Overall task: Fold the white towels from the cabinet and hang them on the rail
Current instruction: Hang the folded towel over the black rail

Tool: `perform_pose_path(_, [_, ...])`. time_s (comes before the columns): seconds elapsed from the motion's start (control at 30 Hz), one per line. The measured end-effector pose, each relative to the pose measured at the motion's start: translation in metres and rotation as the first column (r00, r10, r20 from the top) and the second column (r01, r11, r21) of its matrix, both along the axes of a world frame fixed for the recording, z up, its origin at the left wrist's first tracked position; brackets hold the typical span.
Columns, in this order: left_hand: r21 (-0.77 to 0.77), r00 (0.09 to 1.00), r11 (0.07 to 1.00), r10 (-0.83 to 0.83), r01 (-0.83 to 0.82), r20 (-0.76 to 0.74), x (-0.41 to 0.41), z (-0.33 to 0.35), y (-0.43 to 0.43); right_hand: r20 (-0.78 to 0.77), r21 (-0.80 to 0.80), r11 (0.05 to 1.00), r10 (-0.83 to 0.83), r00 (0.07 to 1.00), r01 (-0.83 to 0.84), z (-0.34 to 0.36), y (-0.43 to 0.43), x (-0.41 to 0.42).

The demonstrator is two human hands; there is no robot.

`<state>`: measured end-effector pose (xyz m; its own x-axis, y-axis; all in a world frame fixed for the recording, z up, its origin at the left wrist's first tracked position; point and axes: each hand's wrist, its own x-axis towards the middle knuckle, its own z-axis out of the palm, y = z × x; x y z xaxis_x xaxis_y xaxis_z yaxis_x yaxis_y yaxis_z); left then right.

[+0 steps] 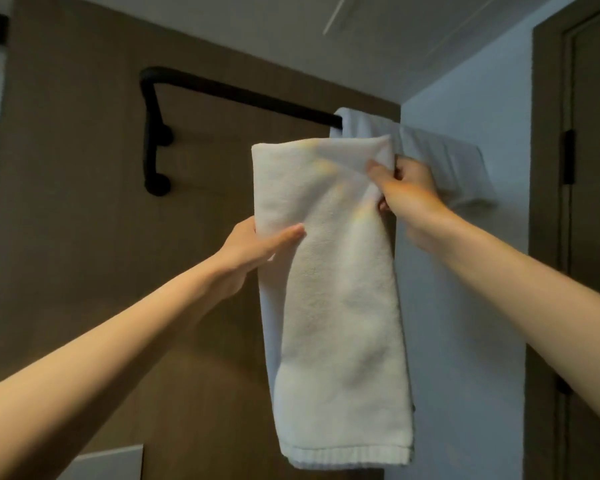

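**Folded towel, held up at the rail: hanging step**

Item: towel [336, 271], white terry, folded lengthwise into a long narrow strip. It hangs upright in the air with the ribbed hem at the bottom. The top fold sits just below the rail [239, 93] and is not yet over it. It appears to be in front of the bar rather than touching it.

Held by: left grip [253, 247], clamped on the towel's left edge part-way down, thumb across the front face. Right grip [406, 181], pinching the top right corner, fingers curled round the cloth there.

Fixture: rail, a black bar bent down at its left end onto two round wall mounts. Its left and middle stretch is bare.

Adjacent: hung cloth [447, 161], white, already draped over the rail's right stretch, just behind the right grip. Whether it is one towel or two cannot be told.

Surround: brown wall panel [66, 202] behind the rail, white wall [458, 306] to the right, then a door [589, 168].

Step, as judged: folding of this towel is done and hanging is in hand.

Next move calls for: lifting the top fold above the bar and passing it over on the bare stretch left of the hung cloth. Both sides should then be evened so the fold keeps and the neighbour is not dragged.
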<state>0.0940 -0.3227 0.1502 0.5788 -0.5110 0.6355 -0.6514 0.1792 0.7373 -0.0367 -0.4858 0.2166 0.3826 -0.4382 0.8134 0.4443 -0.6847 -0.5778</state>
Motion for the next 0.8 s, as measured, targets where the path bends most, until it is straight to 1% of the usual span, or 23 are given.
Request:
perform_pose_path(0.07, [-0.055,0.999,0.998,0.021,-0.019,0.029,0.015,0.027,-0.011,0.013,0.034,0.999,-0.002,1.000,0.002,0.026,-0.013,0.015])
perform_pose_path(0.13, [-0.121,0.998,0.992,0.034,-0.026,0.060,0.027,0.054,-0.019,0.057,0.049,0.999,-0.022,0.998,0.019,0.052,-0.022,0.031])
perform_pose_path(0.27, [-0.279,0.996,0.959,-0.031,0.054,0.086,0.050,0.104,-0.032,0.223,0.052,0.998,-0.032,0.974,0.021,0.100,-0.026,0.061])
perform_pose_path(0.33, [-0.356,0.993,0.931,-0.046,0.083,0.112,0.060,0.127,-0.036,0.272,0.051,0.998,-0.038,0.962,0.025,0.123,-0.026,0.073])
perform_pose_path(0.4, [-0.430,0.995,0.901,-0.012,0.054,0.098,0.069,0.149,-0.039,0.275,0.047,0.999,-0.039,0.960,0.027,0.143,-0.027,0.082])
perform_pose_path(0.43, [-0.460,0.996,0.888,0.014,0.028,0.089,0.073,0.159,-0.040,0.275,0.043,0.999,-0.006,0.961,-0.006,0.151,-0.026,0.085])
perform_pose_path(0.5, [-0.494,0.993,0.869,0.077,-0.023,0.089,0.082,0.180,-0.044,0.276,0.031,0.998,0.046,0.960,-0.056,0.166,-0.027,0.092])
perform_pose_path(0.6, [-0.530,0.979,0.844,0.166,-0.078,0.122,0.093,0.208,-0.051,0.298,0.008,0.999,0.048,0.953,-0.052,0.185,-0.036,0.107])
perform_pose_path(0.7, [-0.569,0.959,0.812,0.247,-0.129,0.135,0.102,0.231,-0.058,0.351,-0.087,0.994,-0.033,0.936,0.068,0.192,-0.045,0.123])
perform_pose_path(0.8, [-0.605,0.935,0.769,0.338,-0.207,0.109,0.113,0.254,-0.064,0.389,-0.284,0.938,-0.077,0.918,0.199,0.191,-0.049,0.140])
